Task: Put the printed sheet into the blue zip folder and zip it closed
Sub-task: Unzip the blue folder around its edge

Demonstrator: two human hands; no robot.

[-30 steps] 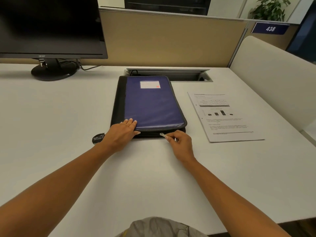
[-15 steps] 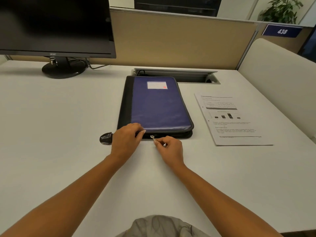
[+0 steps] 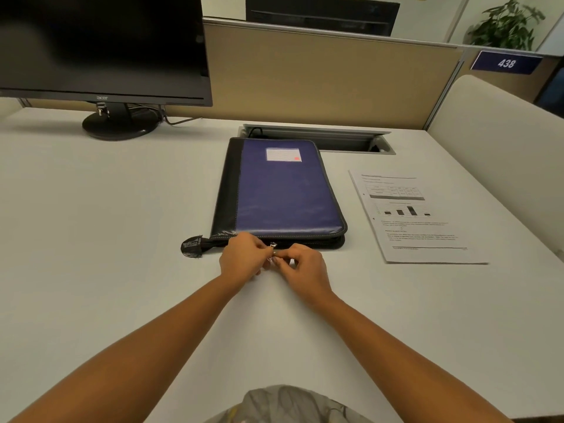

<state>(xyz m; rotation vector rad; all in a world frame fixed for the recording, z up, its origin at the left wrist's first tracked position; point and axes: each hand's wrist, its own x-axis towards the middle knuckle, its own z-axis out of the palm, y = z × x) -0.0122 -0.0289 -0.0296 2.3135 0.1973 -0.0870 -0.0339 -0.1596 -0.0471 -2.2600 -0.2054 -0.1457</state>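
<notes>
The blue zip folder (image 3: 287, 193) is being shown flat and closed on the desk (image 3: 106, 239), with a black spine on its left and a white label (image 3: 283, 154) at its far end. At its near edge the zip pull (image 3: 273, 245) is being pinched by the right hand (image 3: 305, 267). The left hand (image 3: 242, 259) is being held curled beside it, and its grip cannot be told. Right of the folder, apart, the printed sheet (image 3: 418, 218) is lying.

Both forearms stretched forward, left grip (image 3: 244, 257) and right grip (image 3: 302, 264) side by side, fingers curled, fingertips meeting
</notes>
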